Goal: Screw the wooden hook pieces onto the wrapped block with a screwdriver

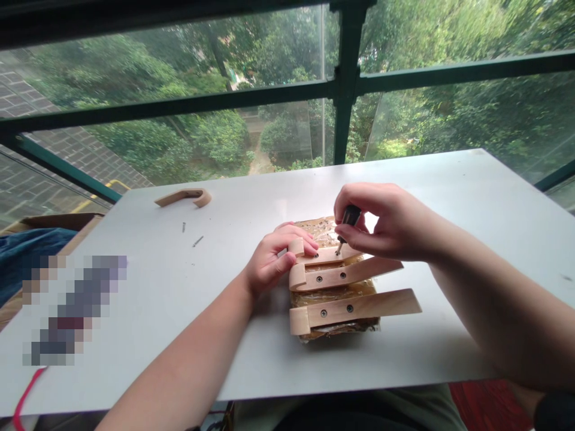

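Note:
My right hand [390,218] is closed around the black handle of a small screwdriver [351,215]. Its tip meets a screw in the farthest wooden hook [327,256]. At that hook's curled end, my left hand [269,258] grips it, with fingertips near the other screw. A middle wooden hook [331,277] and the nearest wooden hook [381,303] lie side by side below it, each with two screws in its face. All three rest across a brown block wrapped in clear tape [335,296]. My right fingers hide part of the farthest hook's straight end.
On the white table [179,311], a loose wooden hook [179,196] lies at the back left, with two loose screws [197,241] nearer me. A blurred-out object [76,311] with a red cord is at left. Beyond the table stands a green-framed window [345,90]; a cardboard box [90,224] is beside it.

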`<state>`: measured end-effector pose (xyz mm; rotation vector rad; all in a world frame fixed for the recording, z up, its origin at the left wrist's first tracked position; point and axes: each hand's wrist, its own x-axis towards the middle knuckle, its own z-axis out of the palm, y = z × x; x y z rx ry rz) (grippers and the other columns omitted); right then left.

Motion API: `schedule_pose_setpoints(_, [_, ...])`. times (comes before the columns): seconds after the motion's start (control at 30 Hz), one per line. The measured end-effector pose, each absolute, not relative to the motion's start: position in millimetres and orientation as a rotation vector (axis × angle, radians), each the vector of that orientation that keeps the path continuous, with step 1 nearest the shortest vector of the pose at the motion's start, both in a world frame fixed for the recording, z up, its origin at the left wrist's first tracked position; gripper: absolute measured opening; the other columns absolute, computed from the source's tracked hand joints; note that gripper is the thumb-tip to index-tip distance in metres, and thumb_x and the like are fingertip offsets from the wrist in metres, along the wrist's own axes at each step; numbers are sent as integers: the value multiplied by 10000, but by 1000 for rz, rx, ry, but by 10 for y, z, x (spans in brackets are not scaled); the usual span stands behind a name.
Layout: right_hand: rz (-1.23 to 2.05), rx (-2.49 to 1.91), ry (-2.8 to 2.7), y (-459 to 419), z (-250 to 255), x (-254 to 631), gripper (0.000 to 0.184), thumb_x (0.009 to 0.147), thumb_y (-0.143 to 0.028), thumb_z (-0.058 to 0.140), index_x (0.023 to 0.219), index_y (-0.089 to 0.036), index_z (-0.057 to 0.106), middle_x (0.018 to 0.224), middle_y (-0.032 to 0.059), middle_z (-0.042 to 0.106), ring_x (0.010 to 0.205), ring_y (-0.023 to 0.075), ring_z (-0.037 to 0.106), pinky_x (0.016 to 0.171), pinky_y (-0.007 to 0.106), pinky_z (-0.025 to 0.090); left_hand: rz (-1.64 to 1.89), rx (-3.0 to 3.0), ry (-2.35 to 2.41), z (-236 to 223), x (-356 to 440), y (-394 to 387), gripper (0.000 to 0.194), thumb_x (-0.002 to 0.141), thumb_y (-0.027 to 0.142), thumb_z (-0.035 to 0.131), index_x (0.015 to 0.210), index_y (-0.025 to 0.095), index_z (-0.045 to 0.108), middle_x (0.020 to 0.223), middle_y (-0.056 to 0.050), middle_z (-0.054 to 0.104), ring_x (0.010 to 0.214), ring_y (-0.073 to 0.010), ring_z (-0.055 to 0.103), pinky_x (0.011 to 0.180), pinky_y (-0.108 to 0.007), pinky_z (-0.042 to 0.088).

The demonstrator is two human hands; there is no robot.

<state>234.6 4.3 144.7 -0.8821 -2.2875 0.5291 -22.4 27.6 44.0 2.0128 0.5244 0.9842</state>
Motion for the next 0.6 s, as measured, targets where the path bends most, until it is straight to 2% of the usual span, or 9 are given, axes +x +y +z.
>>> schedule_pose_setpoints(0.13, [774,-741,-2320,13,1519,2389,137,860,-121,578,975,-181,623,902,32,677,774,146,590,680,269,470,961,2014,548,463,-234,272,487,916,597,498,935,192,767,1041,-132,724,1046,-293,637,1099,-494,375])
schedule_pose_setpoints(0.33, [922,-665,-2439,-2,1601,2489,399,826,-7,529,1178,-180,605,1073,52,698,881,145,642,768,260,514,954,2010,552,473,-239,272,478,909,591,512,940,191,771,1048,-134,721,1066,-304,633,1084,-493,392])
schedule_pose_setpoints(0.47, [829,-736,-2423,48,1582,2537,359,860,-49,541,1180,-197,609,1082,48,720,910,148,670,774,261,529,978,2018,540,456,-228,275,488,921,596,491,935,192,765,1039,-131,725,1036,-294,643,1095,-496,374])
schedule_pose_setpoints(0.6, [729,-773,-2445,78,1588,2553,265,875,-122,584,1121,-200,644,1003,37,740,824,141,673,693,254,511,988,2020,520,446,-221,279,486,925,589,492,944,188,766,1030,-133,726,1034,-292,645,1055,-486,400])
